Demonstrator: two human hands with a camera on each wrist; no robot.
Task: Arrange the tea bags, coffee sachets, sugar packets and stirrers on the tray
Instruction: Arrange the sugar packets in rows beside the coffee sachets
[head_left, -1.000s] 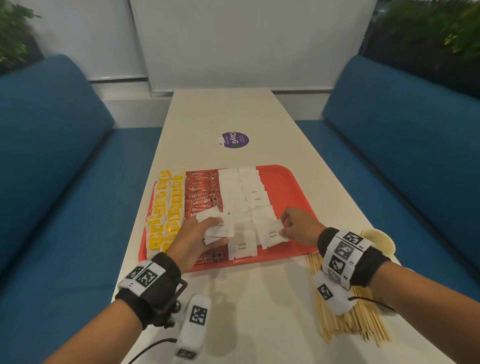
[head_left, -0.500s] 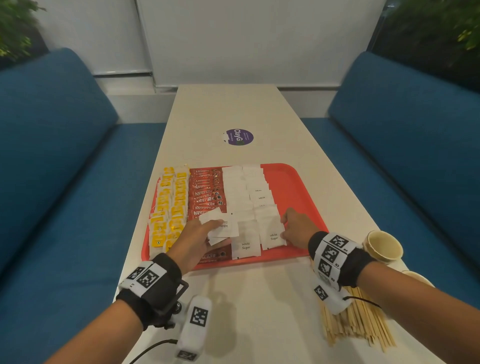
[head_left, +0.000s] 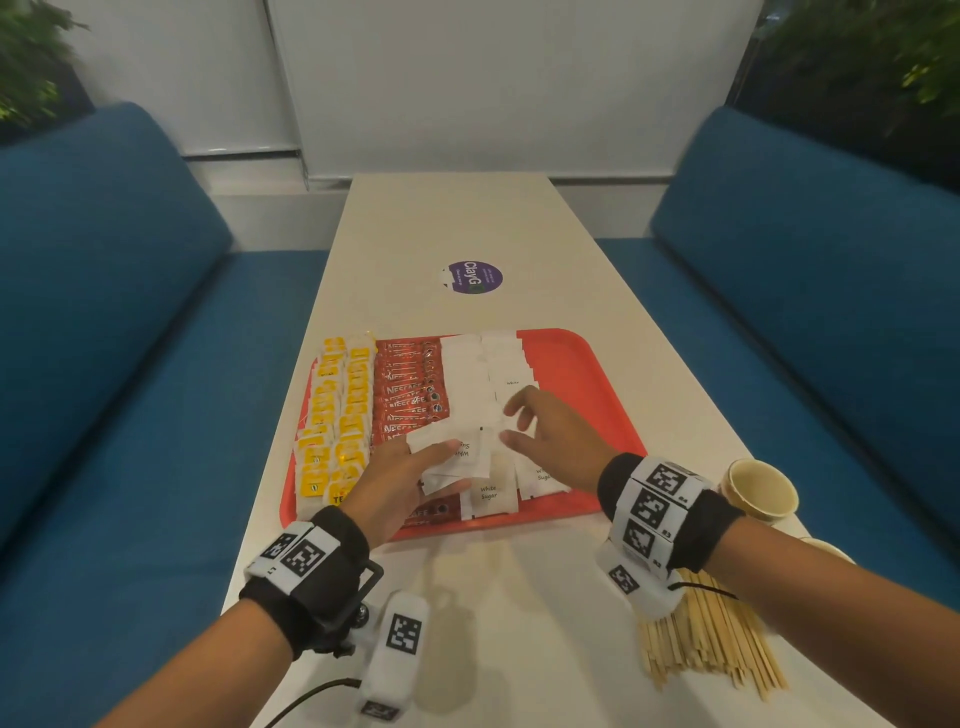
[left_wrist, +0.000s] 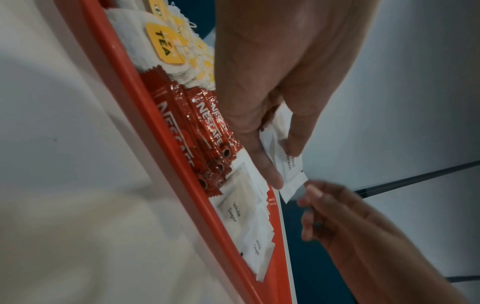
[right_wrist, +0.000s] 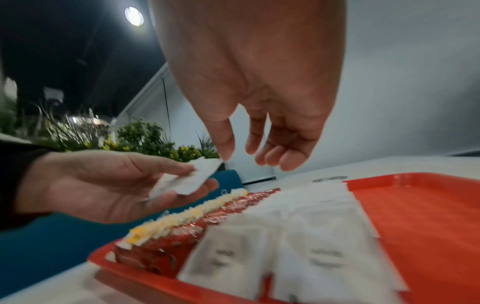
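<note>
A red tray (head_left: 587, 374) holds yellow tea bags (head_left: 337, 415) in rows on its left, red coffee sachets (head_left: 410, 395) beside them, and white sugar packets (head_left: 467, 374) in two columns. My left hand (head_left: 415, 467) hovers over the tray's near part and grips a small stack of sugar packets (left_wrist: 288, 170) between thumb and fingers. My right hand (head_left: 545, 431) is lifted above the packets with fingers spread, its fingertips (right_wrist: 226, 152) almost at the stack's edge (right_wrist: 197, 174), holding nothing. Wooden stirrers (head_left: 706, 639) lie on the table at the near right, off the tray.
Paper cups (head_left: 761, 488) stand on the table right of the tray, one more partly hidden by my right forearm. A purple round sticker (head_left: 470, 277) sits farther up the white table (head_left: 493, 223). Blue benches (head_left: 104, 312) flank both sides. The tray's right third is bare.
My right hand has lifted off the sugar packet at the tray's near right and moved left toward the stack in my left hand, fingers opening. The left hand stays put.
</note>
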